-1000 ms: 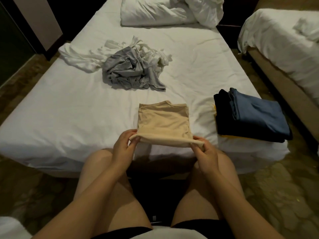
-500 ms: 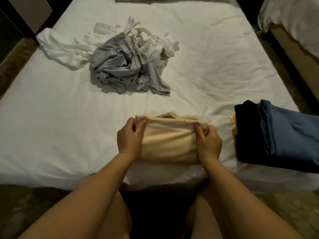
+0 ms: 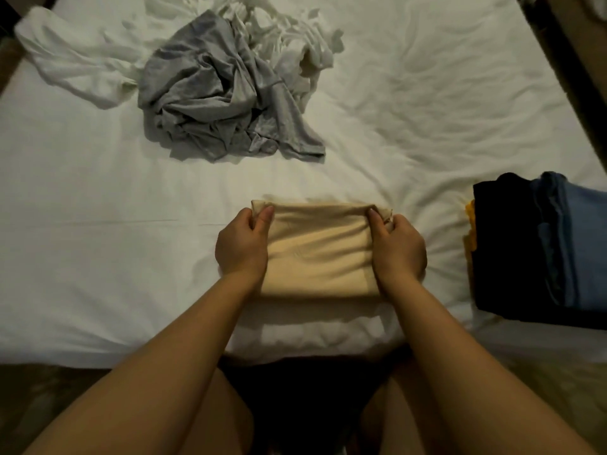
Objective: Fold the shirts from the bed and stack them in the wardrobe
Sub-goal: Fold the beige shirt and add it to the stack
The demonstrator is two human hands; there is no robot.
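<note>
White bed (image 3: 98, 257), folded beige shirt (image 3: 318, 254), fingers (image 3: 265, 217) of left hand (image 3: 241, 252), right hand (image 3: 399, 254) pinching corners

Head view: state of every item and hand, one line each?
beige shirt: folded, flat on the bed.
left hand: pinches its far left corner.
right hand: pinches its far right corner.
grey shirt: crumpled, unfolded.
white garments: crumpled, unfolded, beside the grey shirt.
black shirt: folded.
blue shirt: folded, on the black shirt.
yellow garment: under the black shirt, only an edge shows.
</note>
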